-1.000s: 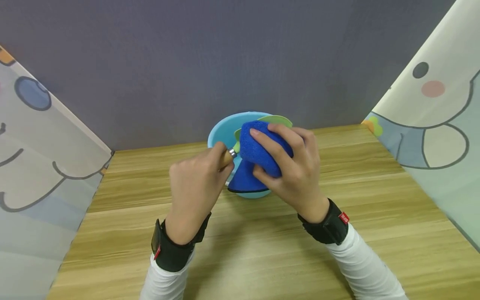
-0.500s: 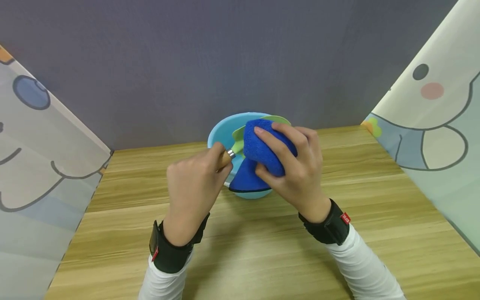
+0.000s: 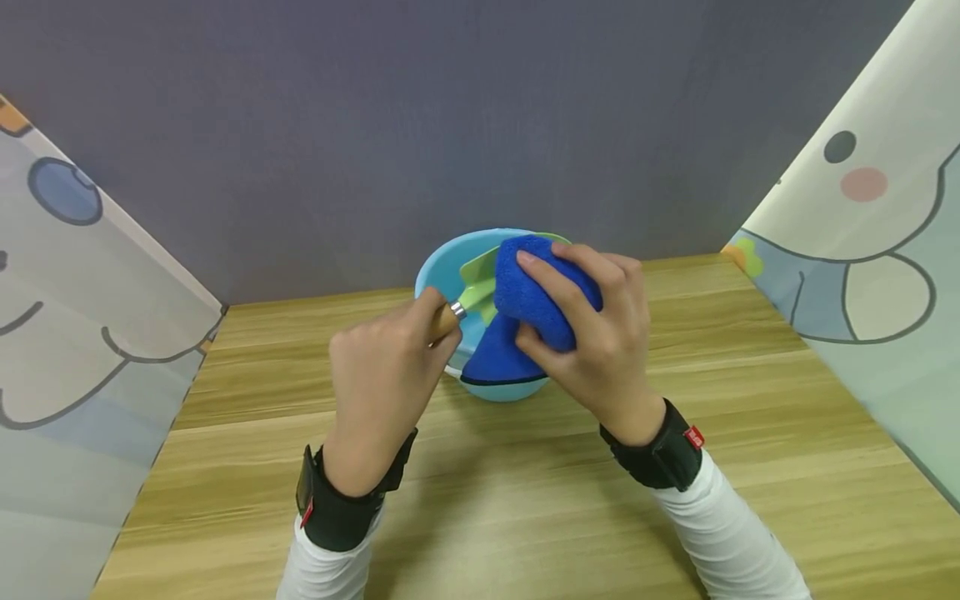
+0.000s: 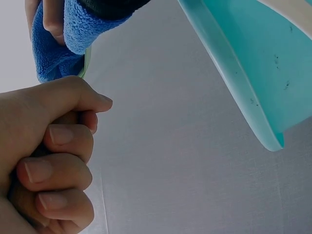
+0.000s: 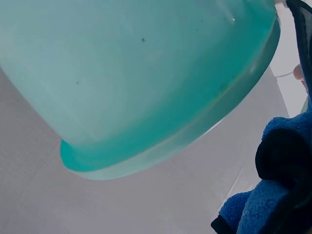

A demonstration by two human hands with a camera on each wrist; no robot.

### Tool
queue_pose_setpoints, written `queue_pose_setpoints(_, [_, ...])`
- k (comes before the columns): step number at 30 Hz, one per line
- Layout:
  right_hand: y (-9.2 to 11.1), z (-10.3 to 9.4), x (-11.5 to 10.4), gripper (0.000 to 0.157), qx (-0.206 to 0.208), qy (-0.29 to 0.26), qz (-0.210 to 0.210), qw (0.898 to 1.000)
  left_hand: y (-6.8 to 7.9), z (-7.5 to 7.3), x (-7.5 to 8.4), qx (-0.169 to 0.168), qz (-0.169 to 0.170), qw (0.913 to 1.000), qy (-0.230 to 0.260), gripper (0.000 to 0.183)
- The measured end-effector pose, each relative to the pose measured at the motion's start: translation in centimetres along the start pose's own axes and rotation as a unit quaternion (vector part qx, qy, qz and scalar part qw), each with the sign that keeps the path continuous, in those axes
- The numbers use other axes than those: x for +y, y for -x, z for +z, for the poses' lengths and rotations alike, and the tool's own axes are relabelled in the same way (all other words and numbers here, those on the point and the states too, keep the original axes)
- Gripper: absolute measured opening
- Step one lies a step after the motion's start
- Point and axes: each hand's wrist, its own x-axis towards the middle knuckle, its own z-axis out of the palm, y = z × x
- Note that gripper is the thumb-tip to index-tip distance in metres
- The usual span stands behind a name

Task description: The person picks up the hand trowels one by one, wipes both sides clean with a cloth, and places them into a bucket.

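Observation:
My left hand (image 3: 386,358) grips the wooden handle (image 3: 444,323) of a small garden trowel. The trowel's light green blade (image 3: 480,268) points to the upper right, its far part mostly hidden by a blue cloth (image 3: 536,287). With curled fingers, my right hand (image 3: 607,333) holds this bunched microfibre cloth around the blade. A black-edged flap of the cloth hangs down. In the left wrist view, the left fingers (image 4: 68,173) wrap the handle, with the cloth (image 4: 61,61) just beyond. Both hands are above a light blue bucket (image 3: 442,258).
The bucket stands on a wood-grain table (image 3: 510,517), close to a grey upright panel (image 3: 375,150) at the back. Cartoon-printed sheets (image 3: 862,250) flank the table on both sides. The bucket's pale handle (image 4: 292,17) shows in the left wrist view.
The right hand and cloth have slid slightly to the right along the trowel, baring more of the green blade near the handle. The left hand has shifted a little to the left.

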Motion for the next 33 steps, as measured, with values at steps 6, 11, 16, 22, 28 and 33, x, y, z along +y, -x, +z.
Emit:
queue_pose_setpoints(6, [-0.02, -0.13, 0.08, 0.045, 0.011, -0.003, 0.006, 1.0, 0.05, -0.1, -0.09, 0.002, -0.003, 1.0, 0.002, 0.022])
queue_pose_setpoints(11, [-0.02, -0.17, 0.16, 0.044, 0.015, -0.001, 0.006, 1.0, 0.12, -0.14, -0.16, 0.0, -0.004, 1.0, 0.005, 0.023])
queue_pose_setpoints(16, [-0.13, -0.18, 0.29, 0.044, 0.021, -0.007, 0.005, 1.0, 0.12, -0.18, -0.21, 0.003, -0.003, 1.0, 0.004, 0.023])
queue_pose_setpoints(22, [-0.2, -0.32, 0.52, 0.044, 0.028, -0.02, 0.006, 0.999, 0.16, -0.21, -0.17, 0.006, -0.002, 1.0, 0.001, 0.022])
queue_pose_setpoints(28, [-0.18, -0.52, 0.81, 0.044, 0.025, -0.021, 0.012, 0.999, 0.16, -0.06, -0.13, 0.024, -0.003, 0.9997, 0.002, 0.023])
queue_pose_setpoints(33, [-0.28, -0.71, 0.97, 0.043, 0.031, -0.019, 0.018, 0.999, 0.06, -0.03, -0.16, 0.032, 0.0, 0.9995, 0.0, 0.024])
